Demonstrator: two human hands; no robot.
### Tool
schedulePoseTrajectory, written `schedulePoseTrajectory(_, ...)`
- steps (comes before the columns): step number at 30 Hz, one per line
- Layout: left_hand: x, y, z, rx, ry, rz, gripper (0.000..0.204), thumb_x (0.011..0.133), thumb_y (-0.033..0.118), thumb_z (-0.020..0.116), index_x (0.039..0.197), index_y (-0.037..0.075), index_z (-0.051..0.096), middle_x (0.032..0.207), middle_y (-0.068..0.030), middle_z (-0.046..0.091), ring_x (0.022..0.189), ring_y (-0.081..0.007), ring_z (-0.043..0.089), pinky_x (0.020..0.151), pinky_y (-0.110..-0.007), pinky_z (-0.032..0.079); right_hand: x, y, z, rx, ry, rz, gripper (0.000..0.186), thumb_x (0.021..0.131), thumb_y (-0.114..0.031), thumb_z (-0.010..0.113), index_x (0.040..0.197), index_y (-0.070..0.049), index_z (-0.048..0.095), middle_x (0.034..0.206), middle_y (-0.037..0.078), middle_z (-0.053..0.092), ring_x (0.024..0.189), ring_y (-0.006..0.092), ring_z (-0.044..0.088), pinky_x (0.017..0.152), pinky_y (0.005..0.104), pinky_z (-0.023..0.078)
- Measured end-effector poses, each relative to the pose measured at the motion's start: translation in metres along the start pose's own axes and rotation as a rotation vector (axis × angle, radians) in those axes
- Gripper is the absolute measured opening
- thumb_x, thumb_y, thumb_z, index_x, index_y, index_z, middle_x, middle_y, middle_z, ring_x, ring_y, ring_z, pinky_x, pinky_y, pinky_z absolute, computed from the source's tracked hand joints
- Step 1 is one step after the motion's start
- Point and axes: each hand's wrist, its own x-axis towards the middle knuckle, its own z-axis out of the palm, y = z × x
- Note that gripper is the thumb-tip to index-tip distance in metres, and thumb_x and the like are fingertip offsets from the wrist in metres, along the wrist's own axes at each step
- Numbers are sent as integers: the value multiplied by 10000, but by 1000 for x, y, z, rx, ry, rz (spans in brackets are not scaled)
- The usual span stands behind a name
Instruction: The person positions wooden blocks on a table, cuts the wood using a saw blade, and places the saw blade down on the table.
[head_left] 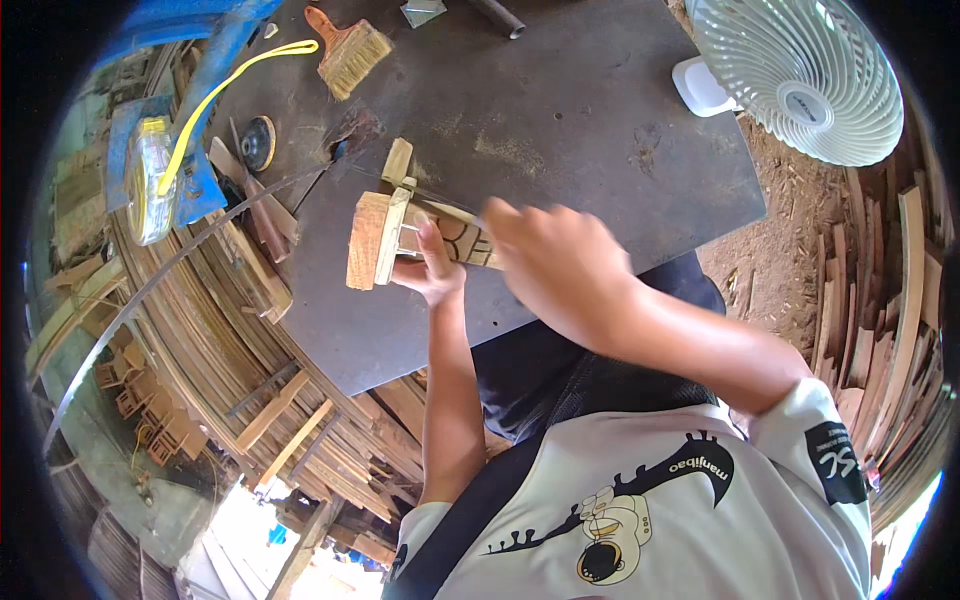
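Note:
My left hand (428, 265) grips a small assembly of pale wooden pieces (365, 238), its thumb beside some thin white pins or rods between the pieces. Dark curved lines are drawn on one board of the assembly (458, 247). Just right of it, my right hand (555, 270) is closed, slightly blurred, over the top of that board; a thin line, perhaps a tool, runs up-left from it, and what the fingers hold is hard to make out. Both are over a dark metal tabletop (640, 190).
A paintbrush (345, 55), black disc (258, 142) and yellow-strapped object (152, 180) lie at upper left. A long thin strip (135, 305) arcs across the left. A white fan (800, 80) stands upper right. Stacked wood strips (210, 330) flank the table.

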Motion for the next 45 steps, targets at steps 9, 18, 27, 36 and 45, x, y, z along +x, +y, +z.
schedulePoseTrajectory(9, -3, -12, -9, -7, -22, -34, 710, 840, 240, 685, 1354, -63, 301, 1244, -201, 484, 1082, -255, 524, 942, -394, 429, 7, 1, 1, -23, 61, -54, 54, 826, -53, 551, 843, -30, 505, 585, 142, 593, 565, 306, 659, 452, 355, 514)
schedulePoseTrajectory(18, -9, -6, -4, -51, -1, -28, 752, 838, 239, 684, 1379, -46, 246, 1256, -181, 453, 1098, -251, 488, 958, -399, 401, 16, -8, 13, -40, -98, -24, 97, 841, -87, 552, 902, -34, 498, 617, 141, 614, 582, 319, 665, 478, 384, 531)
schedulePoseTrajectory(27, -4, -17, -8, -85, -44, -33, 872, 809, 257, 676, 1432, -21, 133, 1343, -190, 347, 1215, -258, 389, 1027, -428, 330, 13, -3, 12, 11, -16, -93, 126, 847, -93, 558, 928, -27, 487, 637, 140, 616, 610, 322, 667, 489, 393, 534)
schedulePoseTrajectory(36, -2, -16, -13, -42, -16, 48, 673, 846, 210, 667, 1337, -63, 297, 1246, -190, 469, 1088, -256, 520, 925, -388, 435, 9, -8, 9, -13, -79, -58, 109, 848, -111, 556, 894, -24, 510, 659, 131, 627, 624, 307, 672, 494, 365, 537)
schedulePoseTrajectory(45, 2, -14, -15, -63, -67, 6, 698, 825, 275, 719, 1317, -58, 352, 1239, -188, 505, 1091, -262, 541, 932, -390, 441, -16, -5, 0, 37, -35, 21, 141, 833, -137, 577, 889, -9, 561, 706, 129, 648, 640, 279, 687, 500, 345, 545)
